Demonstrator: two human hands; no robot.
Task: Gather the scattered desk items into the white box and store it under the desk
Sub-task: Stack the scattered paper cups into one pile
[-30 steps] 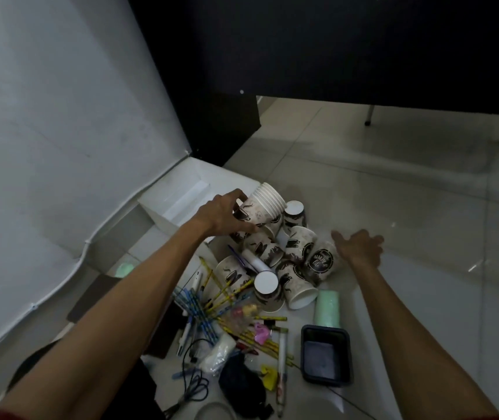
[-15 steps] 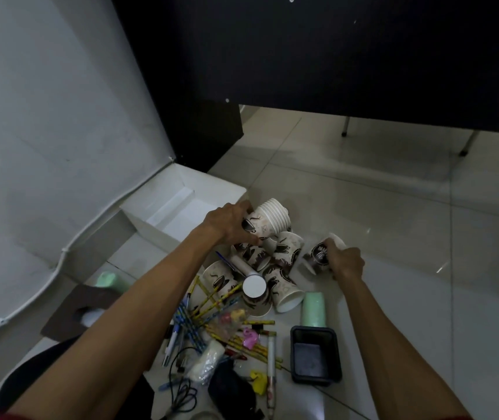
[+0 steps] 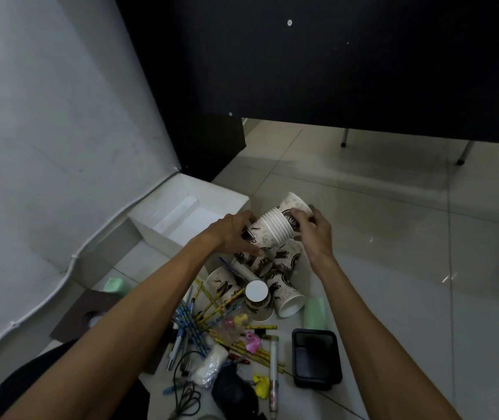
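R hand (image 3: 316, 234) moved up from floor pile, fingers curled round single cup (image 3: 295, 204), at stack's open end, L hand (image 3: 231, 234) grips cup stack (image 3: 272, 231), above loose cups (image 3: 284, 295), white box (image 3: 154, 234) open on floor just left, by wall

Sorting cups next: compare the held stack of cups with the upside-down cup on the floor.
The stack of cups is tilted in the air, gripped by the left hand and right hand; the upside-down cup stands on the floor, untouched. The stack shows many rims; the upside-down cup, its white base. Both are patterned paper.
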